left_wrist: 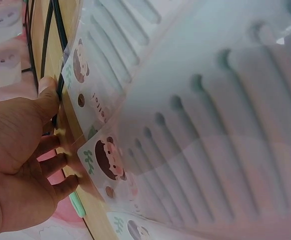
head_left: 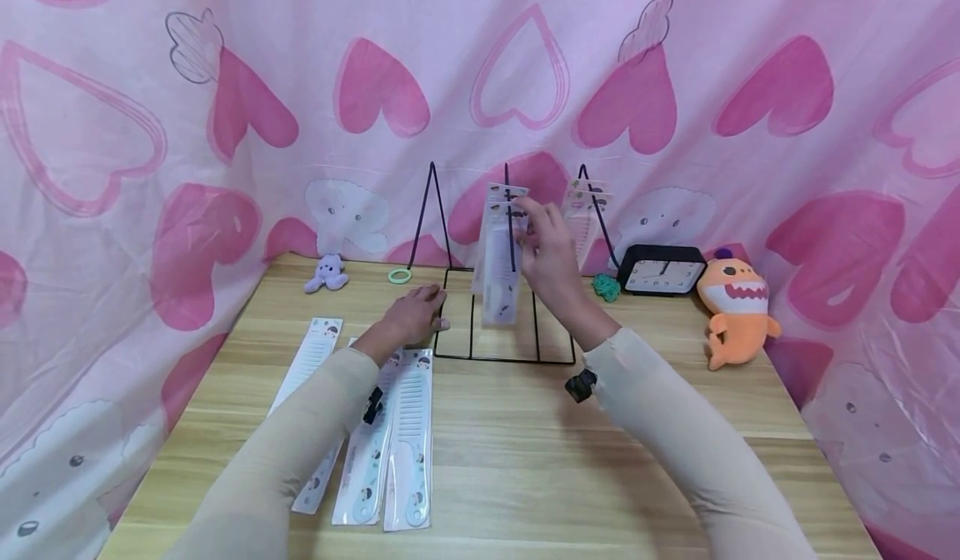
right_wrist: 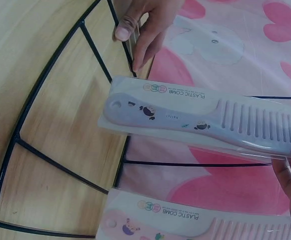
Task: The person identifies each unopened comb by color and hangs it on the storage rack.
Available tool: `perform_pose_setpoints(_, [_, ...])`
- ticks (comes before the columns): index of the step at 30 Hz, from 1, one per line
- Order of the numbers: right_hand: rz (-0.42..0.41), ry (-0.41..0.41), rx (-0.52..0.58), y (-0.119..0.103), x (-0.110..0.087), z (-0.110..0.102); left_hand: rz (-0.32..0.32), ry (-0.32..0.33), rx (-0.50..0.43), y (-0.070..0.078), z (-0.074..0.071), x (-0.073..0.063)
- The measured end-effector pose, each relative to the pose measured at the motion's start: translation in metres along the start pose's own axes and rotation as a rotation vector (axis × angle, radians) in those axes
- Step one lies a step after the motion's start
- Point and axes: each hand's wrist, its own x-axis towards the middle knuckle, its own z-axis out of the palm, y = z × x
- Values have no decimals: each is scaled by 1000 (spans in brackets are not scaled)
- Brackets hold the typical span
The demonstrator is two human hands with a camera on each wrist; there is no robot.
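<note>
My right hand [head_left: 551, 256] is raised at the middle of a black wire display rack [head_left: 504, 361], pinching the top of a packaged plastic comb [head_left: 500, 272]. This comb is bluish-purple, with teeth toward my fingers and handle hanging down, as the right wrist view shows. My left hand [head_left: 408, 314] grips the left side of the rack's base, thumb and fingers about the wire. A packaged pink comb [right_wrist: 155, 225] hangs on the right side of the rack. Beneath my left forearm lie several packaged light-blue combs [head_left: 411, 435], flat on the table.
The wooden table [head_left: 510, 452] ends at a pink heart-print curtain [head_left: 382, 85]. A purple plush toy [head_left: 327, 274] and green ring [head_left: 400, 276] are left of the rack. To its right are a green bundle [head_left: 606, 287], black clock [head_left: 662, 270] and orange shark plush [head_left: 735, 310].
</note>
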Motion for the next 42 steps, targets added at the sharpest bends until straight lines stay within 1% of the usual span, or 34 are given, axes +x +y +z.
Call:
perform_pose_setpoints(5, [19, 0, -16, 1, 4, 3, 2, 6, 2, 0, 0, 1])
perform_pose_setpoints(10, [15, 2, -30, 4, 7, 6, 12, 17, 26, -1, 1, 1])
perform_pose_setpoints(15, [20, 6, -34, 7, 10, 8, 9, 22, 22, 0, 0, 1])
perform_pose_setpoints(22, [37, 1, -33, 6, 11, 8, 5, 11, 14, 0, 0, 0])
perform_pose_setpoints(28, [31, 13, -38, 5, 11, 9, 0, 8, 15, -2, 1, 0])
perform_pose_setpoints(32, [36, 7, -25, 3, 9, 8, -6, 6, 22, -3, 0, -1])
perform_pose_setpoints(35, [46, 0, -10, 3, 5, 5, -11, 6, 13, -1, 1, -1])
perform_pose_setpoints(38, [47, -5, -6, 6, -7, -2, -6, 8, 6, 1, 1, -1])
perform_pose_setpoints(40, [56, -36, 7, 7, -18, -8, -1, 8, 9, 2, 0, 0])
perform_pose_setpoints(42, [65, -90, 15, 10, -31, -14, -1, 10, 15, 3, -1, -1])
